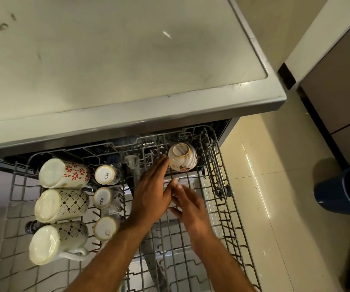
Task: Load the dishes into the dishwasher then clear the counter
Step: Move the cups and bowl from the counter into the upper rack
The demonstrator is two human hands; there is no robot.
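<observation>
Floral cream bowl (182,157) sits upturned; left hand (152,194), right hand (187,205) released.

blue bin (342,192), tiled floor (275,207)

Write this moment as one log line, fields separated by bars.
rack: pulled out | floral bowl: upside down, far right | left hand: open, fingertips at bowl | right hand: open, empty

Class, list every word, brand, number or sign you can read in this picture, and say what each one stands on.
"SISTA": printed on the base of the back small cup, which sits upside down in the rack.
"VISTA" or like it, partly blurred: on the base of the middle small cup.
A small red mark on the base of the front small cup: too small to read.
</observation>
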